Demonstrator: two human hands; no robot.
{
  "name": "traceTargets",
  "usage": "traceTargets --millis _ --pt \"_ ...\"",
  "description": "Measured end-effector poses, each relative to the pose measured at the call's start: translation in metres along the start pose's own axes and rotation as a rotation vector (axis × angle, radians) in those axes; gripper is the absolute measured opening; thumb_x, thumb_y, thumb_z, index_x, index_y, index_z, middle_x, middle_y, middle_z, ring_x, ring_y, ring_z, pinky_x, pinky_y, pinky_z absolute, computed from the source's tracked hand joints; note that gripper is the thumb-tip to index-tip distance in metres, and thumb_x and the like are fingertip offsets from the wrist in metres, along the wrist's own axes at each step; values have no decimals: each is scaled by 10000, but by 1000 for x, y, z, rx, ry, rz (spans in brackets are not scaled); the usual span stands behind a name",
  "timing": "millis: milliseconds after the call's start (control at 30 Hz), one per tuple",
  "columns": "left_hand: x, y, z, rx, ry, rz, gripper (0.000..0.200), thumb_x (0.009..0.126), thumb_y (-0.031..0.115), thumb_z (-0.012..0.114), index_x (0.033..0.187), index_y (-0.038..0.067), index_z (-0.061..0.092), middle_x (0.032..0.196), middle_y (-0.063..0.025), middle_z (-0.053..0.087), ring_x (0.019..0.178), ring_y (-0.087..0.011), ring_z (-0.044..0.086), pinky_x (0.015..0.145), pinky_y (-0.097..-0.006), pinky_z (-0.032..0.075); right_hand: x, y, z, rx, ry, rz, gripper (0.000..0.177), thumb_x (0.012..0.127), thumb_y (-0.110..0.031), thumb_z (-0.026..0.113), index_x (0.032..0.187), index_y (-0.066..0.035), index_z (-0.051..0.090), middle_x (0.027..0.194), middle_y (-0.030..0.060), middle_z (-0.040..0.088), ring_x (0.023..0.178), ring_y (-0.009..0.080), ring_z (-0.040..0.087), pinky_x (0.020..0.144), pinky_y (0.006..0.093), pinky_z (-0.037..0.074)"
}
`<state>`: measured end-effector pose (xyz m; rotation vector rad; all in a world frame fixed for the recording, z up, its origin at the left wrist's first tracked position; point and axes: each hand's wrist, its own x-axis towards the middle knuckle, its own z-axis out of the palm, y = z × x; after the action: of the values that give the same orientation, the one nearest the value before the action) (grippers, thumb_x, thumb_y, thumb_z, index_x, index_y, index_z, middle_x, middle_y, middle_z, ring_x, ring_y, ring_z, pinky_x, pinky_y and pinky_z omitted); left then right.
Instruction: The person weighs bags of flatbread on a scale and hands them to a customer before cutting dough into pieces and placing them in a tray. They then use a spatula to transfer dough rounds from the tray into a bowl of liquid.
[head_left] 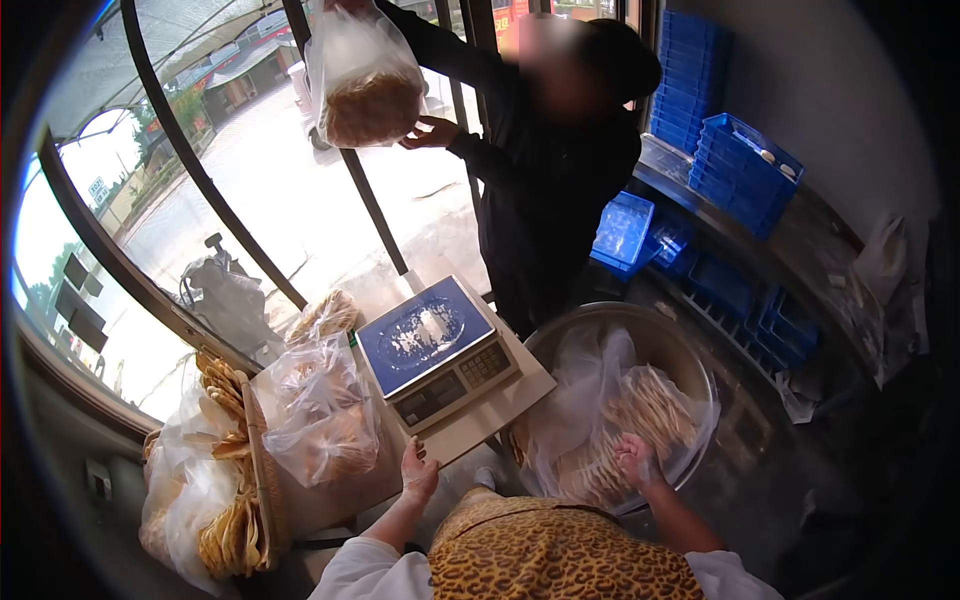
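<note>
leopard apron (560,550) nearest. right hand (636,460) closes on thin crackers (660,400) at the near rim of the lined basin (700,365); left hand (418,470) lies flat, holding nothing, on the near edge of the board (500,405). grip lightly, i judge: they look brittle.

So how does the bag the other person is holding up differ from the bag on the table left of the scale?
The raised bag is up in the air, with one of the other person's hands under it; the table bag rests on the table beside the scale. The raised bag's contents look darker brown and bunched at its bottom; the table bag's look paler. Both are clear plastic bags of flat round pieces.
</note>
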<state>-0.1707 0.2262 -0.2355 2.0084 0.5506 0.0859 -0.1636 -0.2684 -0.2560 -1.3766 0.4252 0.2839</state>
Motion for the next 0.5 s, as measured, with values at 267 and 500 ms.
traceTargets --millis 267,500 --pt "133 356 -19 130 102 1045 722 864 -65 627 1538 75 411 1082 -130 707 808 -224 720 733 -339 587 6 4 -9 -110 59 -42 613 882 121 515 1485 62 414 1262 206 657 939 213 678 774 304 540" --pt "202 564 -52 585 215 727 711 870 260 614 1512 98 355 1073 -204 750 1005 -418 718 882 -516 558 4 14 -16 78 117 56 612 903 83 544 1496 54 396 1161 187 680 877 201 673 723 312 534"
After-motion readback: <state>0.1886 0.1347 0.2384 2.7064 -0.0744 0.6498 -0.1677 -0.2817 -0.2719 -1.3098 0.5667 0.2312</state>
